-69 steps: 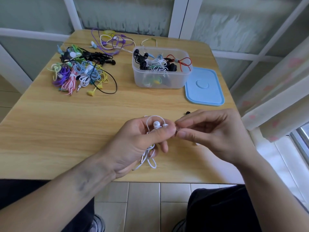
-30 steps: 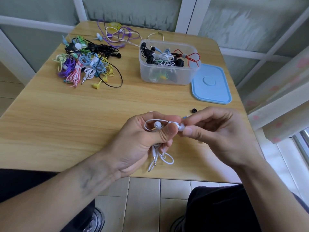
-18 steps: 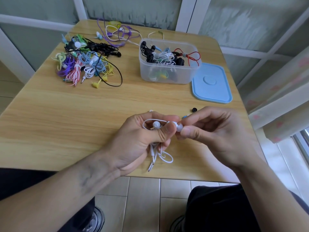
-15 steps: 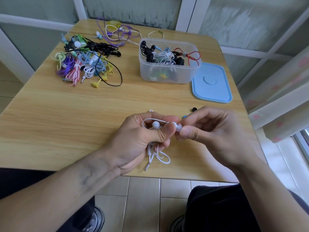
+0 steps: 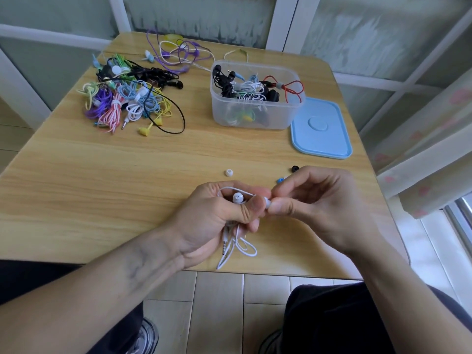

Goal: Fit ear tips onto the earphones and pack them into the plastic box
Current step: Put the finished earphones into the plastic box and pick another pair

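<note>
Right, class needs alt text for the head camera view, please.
A left hand grips coiled white earphones while the right hand pinches an ear tip at one bud. Beyond them stand an open plastic box of earphones, its blue lid and a colourful earphone pile.

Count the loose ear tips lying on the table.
3: a white ear tip left of the hands, a black ear tip and a blue ear tip beside the right hand, which may hide others.
</note>
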A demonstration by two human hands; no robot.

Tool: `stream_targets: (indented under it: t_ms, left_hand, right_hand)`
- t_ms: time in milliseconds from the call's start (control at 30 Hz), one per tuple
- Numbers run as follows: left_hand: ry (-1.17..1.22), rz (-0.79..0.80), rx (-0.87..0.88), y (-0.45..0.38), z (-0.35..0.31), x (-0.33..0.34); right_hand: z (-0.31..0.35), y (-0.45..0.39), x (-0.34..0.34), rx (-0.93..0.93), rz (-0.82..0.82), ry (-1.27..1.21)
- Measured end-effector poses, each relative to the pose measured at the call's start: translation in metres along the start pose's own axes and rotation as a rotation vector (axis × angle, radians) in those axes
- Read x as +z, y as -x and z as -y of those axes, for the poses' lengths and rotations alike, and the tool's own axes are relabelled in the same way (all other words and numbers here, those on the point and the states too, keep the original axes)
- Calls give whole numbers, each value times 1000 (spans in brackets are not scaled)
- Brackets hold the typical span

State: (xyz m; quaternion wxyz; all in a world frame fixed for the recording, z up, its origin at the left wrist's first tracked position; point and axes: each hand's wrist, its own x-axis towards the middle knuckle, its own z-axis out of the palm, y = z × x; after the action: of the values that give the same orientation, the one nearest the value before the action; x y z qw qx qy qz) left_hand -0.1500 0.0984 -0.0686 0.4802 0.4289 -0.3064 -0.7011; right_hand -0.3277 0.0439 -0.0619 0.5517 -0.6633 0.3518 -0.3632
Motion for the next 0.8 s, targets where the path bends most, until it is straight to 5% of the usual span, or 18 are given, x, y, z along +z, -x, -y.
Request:
stream_targets:
  t_ms: [233, 500, 800]
  left_hand:
    - [-55, 2, -19, -1, 0, 2]
    - [-24, 7, -64, -3, -2, -1]
    - [-56, -4, -51, -3, -1, 1]
  right_hand:
    - [6, 1, -10, -225, -46, 362]
    - [10, -1, -60, -13, -178, 539]
    - [4, 3, -77, 145, -24, 937]
